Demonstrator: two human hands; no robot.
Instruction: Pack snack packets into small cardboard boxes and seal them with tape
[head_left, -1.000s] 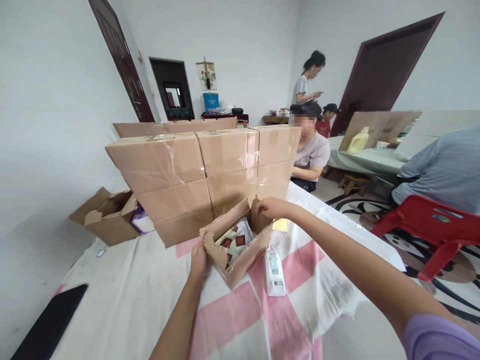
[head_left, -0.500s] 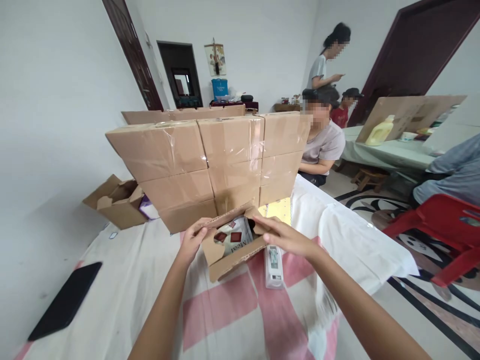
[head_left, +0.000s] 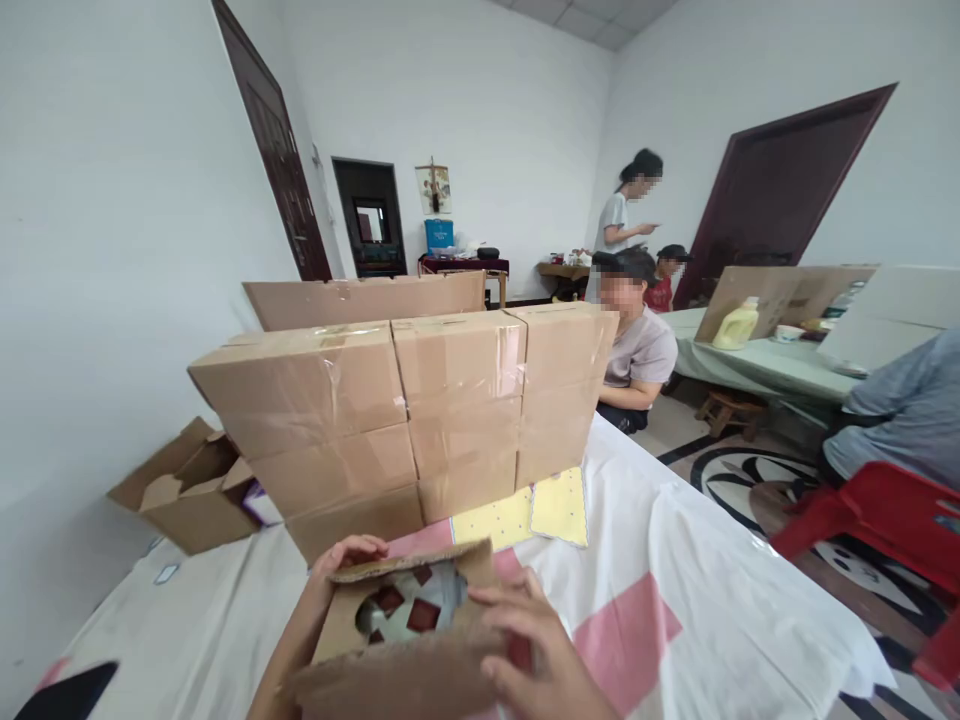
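A small cardboard box is raised close to me at the bottom of the view, its flaps partly folded over a white packet with dark red squares inside. My left hand curls round the box's left back corner. My right hand lies over the box's right side with fingers pressed on the front flap. Both hands hold the box.
A stack of taped cardboard boxes stands on the white and pink tablecloth. An open box sits at left, yellow sheets lie ahead. A dark phone is bottom left. Several people and a red chair are at right.
The small box has come up off the table and nearer to me, and its flaps are folded further over the packet. My head has tilted upward.
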